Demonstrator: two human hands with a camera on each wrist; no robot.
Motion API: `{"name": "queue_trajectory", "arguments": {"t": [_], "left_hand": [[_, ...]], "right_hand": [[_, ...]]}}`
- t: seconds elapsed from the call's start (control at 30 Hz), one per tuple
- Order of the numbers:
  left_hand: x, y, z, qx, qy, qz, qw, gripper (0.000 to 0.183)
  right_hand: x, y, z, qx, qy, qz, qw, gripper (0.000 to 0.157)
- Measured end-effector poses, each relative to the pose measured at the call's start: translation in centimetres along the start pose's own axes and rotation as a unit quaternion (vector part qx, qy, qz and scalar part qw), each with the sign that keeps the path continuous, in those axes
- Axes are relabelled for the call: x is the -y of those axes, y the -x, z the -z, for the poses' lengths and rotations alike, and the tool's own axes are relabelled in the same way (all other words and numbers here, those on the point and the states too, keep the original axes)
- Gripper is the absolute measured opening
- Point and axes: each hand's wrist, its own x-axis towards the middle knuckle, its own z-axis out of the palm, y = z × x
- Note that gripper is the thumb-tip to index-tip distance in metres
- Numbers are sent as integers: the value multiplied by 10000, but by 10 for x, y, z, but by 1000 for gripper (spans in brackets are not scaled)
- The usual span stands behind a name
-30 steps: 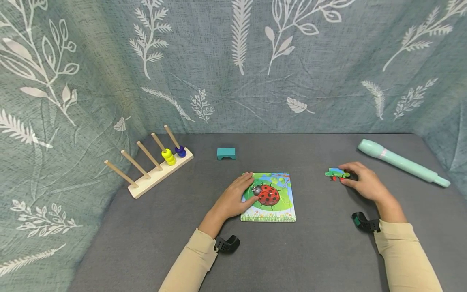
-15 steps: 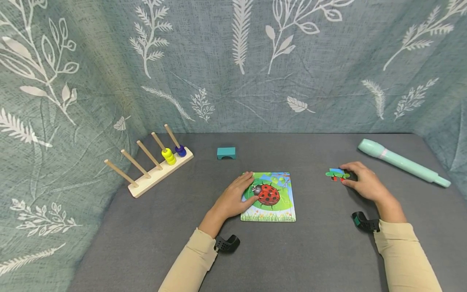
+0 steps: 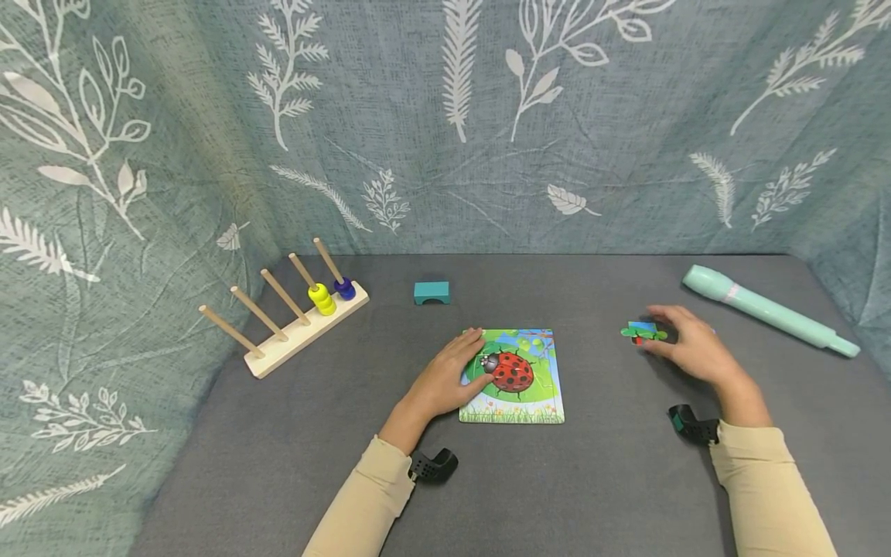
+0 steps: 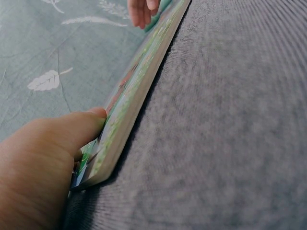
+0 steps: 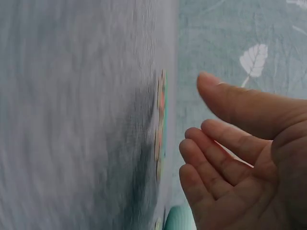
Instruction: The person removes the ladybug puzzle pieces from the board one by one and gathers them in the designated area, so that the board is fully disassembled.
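A square ladybug jigsaw puzzle (image 3: 515, 379) lies on the dark grey table. My left hand (image 3: 445, 377) rests over its left side, fingers extended along the edge and thumb lying on the picture. In the left wrist view the thumb (image 4: 86, 127) touches the top face of the puzzle board (image 4: 139, 91). To the right, my right hand (image 3: 692, 346) hovers by a small group of loose puzzle pieces (image 3: 642, 330) with green, blue and red print. In the right wrist view its fingers are loosely bent and apart from the pieces (image 5: 161, 115), which lie on the table.
A wooden peg stand (image 3: 306, 333) with yellow and blue rings stands at the left. A teal arched block (image 3: 431, 292) lies behind the puzzle. At the back right lies a long mint-green tube (image 3: 773, 311). A patterned curtain (image 3: 487, 186) hangs behind the table.
My right hand has shifted slightly left, its thumb now overlapping the red part of the loose pieces in the head view. The left hand and the puzzle have stayed put.
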Motion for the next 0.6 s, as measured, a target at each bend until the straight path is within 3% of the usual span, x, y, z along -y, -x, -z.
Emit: {"name": "queue_trajectory", "arguments": {"t": [0.37,0.6], "left_hand": [[-1,-1,1,51,-13,104,9999,64],[-1,-1,1,32,107,128,9999,65]], "right_hand": [[25,-7,-20,324,-420,218,9984,59],[46,-15,-41,510,-562,616,9952,58]]}}
